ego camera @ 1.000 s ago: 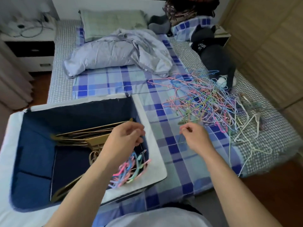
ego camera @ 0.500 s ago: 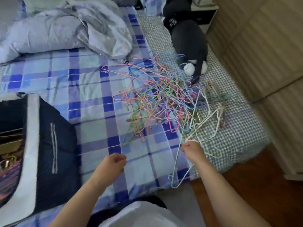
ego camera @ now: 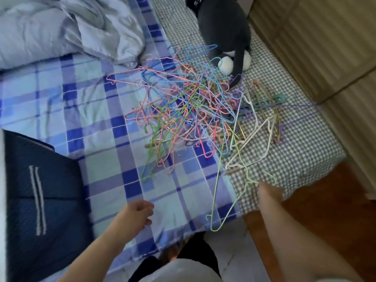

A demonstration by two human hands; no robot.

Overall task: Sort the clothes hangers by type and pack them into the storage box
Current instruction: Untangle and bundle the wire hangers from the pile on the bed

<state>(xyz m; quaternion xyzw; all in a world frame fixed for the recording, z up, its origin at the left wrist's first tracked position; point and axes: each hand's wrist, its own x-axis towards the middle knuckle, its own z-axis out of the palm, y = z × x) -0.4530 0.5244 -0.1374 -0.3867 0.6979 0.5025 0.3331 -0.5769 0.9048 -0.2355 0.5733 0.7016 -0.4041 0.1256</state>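
Observation:
A tangled pile of thin wire hangers (ego camera: 189, 110) in pink, blue, green and purple lies on the checked bed sheet. White hangers (ego camera: 262, 129) lie at its right side. My right hand (ego camera: 269, 191), blurred, grips the top of a pale green wire hanger (ego camera: 216, 190) at the pile's near edge; the hanger's lower end hangs over the bed edge. My left hand (ego camera: 139, 214) hovers over the sheet with loosely curled fingers and holds nothing. The dark blue storage box (ego camera: 50, 180) shows only its side wall at the far left; its inside is out of view.
A dark plush toy (ego camera: 223, 27) sits behind the pile, touching some hangers. A crumpled pale duvet (ego camera: 61, 27) lies at the back left. A wooden wardrobe (ego camera: 315, 37) stands to the right, with wooden floor (ego camera: 325, 200) beside the bed.
The view swung right, away from the box. My left hand left the hangers in the box. My right hand took hold of the pale green hanger and pulled it towards the bed edge.

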